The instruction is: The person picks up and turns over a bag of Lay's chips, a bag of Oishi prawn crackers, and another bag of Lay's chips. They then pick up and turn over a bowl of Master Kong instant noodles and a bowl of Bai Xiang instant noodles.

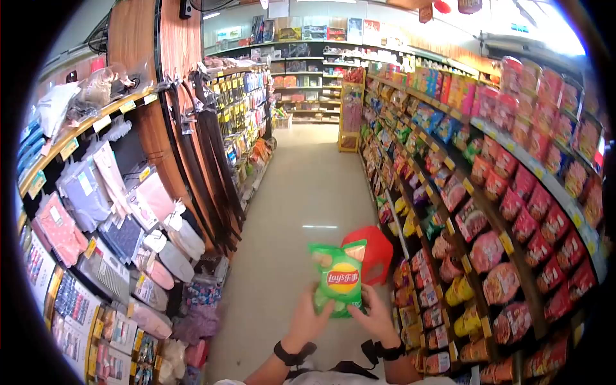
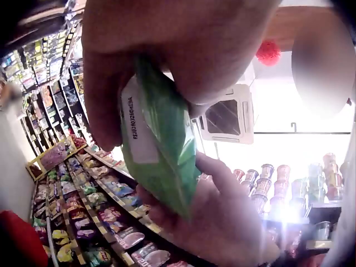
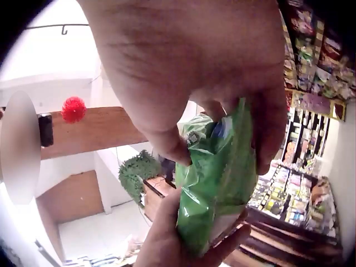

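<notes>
A green Lay's chip bag (image 1: 342, 277) is held upright in front of the body, its yellow and red logo facing the head camera. My left hand (image 1: 309, 319) grips the bag's lower left side, thumb on the front. At the lower right side my right hand (image 1: 376, 316) grips it too, thumb also in front. The left wrist view shows the bag (image 2: 161, 139) edge-on with a white printed label, fingers on both faces. In the right wrist view, fingers and thumb pinch the crinkled bag (image 3: 217, 178) from either side.
Just behind the bag, low in the aisle, is a red basket (image 1: 372, 247). Snack shelves (image 1: 449, 192) line the right side. Socks and slippers (image 1: 160, 256) hang on the left, beside belts (image 1: 208, 154). The tiled floor (image 1: 289, 179) runs to shelves at the back.
</notes>
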A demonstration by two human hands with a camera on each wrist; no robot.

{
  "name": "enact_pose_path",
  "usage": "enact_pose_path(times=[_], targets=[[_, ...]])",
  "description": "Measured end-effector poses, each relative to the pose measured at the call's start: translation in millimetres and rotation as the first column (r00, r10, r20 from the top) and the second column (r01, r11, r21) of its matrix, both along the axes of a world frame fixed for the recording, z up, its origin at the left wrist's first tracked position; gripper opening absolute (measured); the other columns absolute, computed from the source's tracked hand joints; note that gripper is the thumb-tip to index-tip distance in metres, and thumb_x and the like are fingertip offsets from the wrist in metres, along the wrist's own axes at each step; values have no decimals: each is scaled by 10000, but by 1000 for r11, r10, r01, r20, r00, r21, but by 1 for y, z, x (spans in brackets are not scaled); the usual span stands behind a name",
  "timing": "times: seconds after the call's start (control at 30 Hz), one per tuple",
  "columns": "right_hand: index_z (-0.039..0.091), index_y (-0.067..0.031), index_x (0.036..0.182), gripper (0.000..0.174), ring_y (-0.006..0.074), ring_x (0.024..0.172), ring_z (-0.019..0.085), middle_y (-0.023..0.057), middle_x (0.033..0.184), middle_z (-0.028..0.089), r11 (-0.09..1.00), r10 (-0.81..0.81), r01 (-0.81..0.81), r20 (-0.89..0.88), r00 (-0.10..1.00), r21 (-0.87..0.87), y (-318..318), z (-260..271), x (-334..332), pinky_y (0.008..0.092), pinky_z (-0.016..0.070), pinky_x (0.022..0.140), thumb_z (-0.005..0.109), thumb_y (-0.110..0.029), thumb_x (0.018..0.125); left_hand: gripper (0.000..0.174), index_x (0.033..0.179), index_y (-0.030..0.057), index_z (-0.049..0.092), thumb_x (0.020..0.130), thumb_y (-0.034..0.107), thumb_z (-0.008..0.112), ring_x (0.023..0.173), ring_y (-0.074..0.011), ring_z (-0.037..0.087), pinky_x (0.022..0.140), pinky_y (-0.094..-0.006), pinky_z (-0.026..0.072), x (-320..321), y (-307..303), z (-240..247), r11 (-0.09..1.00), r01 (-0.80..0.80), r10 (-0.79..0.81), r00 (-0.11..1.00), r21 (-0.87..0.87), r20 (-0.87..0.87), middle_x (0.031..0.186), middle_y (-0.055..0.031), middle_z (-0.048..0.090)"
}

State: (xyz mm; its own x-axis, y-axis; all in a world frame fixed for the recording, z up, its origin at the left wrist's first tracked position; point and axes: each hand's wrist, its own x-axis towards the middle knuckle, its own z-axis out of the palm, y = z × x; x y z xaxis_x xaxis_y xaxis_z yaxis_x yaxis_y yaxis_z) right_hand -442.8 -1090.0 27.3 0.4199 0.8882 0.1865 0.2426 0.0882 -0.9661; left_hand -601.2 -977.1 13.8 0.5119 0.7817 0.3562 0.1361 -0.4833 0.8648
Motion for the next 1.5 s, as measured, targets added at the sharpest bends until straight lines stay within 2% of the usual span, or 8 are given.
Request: enact_pose_path(times=[0.37,0.7,0.8,0.9,0.93,1.07,1.2,1.5], targets=[[392,27,1448,620,221,1250,566,174,1367,578,995,55,-56,-6,998,-79,234,-16,107,357,453,1039,701,-81,921,626,1391,-23,447,922,303,703,1200,-421,587,984,-468,481,100,229,-32,990,1,1,1000,-140,15,1295,-272,590],[363,25,1462,632,222,1230,586,187,1357,588,993,109,-109,4,994,50,471,-8,278,358,480,1015,692,-70,931,639,1399,-38,427,922,274,715,1191,-408,597,975,-445,491,256,459,22,998,0,1,1000,57,-4,1308,-269,577],[310,19,1506,716,237,1202,605,208,1330,609,993,115,-118,82,990,24,523,27,314,353,477,1019,706,-71,917,662,1419,-34,403,923,274,716,1218,-402,581,997,-431,482,293,513,27,996,12,-8,999,-92,48,1313,-271,569],[267,-12,1558,804,236,1155,626,198,1279,640,996,55,-59,56,997,63,572,20,350,355,486,991,724,-106,904,708,1452,-45,353,929,270,711,1224,-402,579,1004,-424,480,326,574,11,993,121,-120,992,-8,36,1328,-275,560],[255,-28,1575,833,236,1132,637,191,1254,656,996,26,-28,34,999,80,590,12,363,357,493,975,733,-125,899,844,1548,-10,144,958,242,692,1255,-338,569,1033,-407,461,334,601,8,973,225,-213,961,49,-178,1380,-277,531],[280,-14,1572,804,222,1153,620,192,1293,638,995,-57,61,-53,997,78,660,-21,410,348,486,977,723,-131,911,941,1575,18,36,939,178,711,1253,-309,563,1047,-401,450,388,675,12,896,395,-404,915,-203,-1,1440,-270,469],[412,39,1491,669,179,1166,601,161,1304,639,984,-120,118,5,993,134,744,-32,457,319,494,962,721,-132,922,862,1569,9,103,955,152,691,1278,-263,526,1081,-388,425,451,763,6,846,445,-394,893,-295,219,1407,-209,481],[432,38,1462,601,179,1162,610,131,1275,643,988,-151,151,-12,989,39,918,19,562,322,493,982,696,-89,937,799,1535,-29,211,938,156,709,1325,-245,477,1087,-387,422,575,962,20,815,541,-515,840,-208,170,1435,-197,462]])
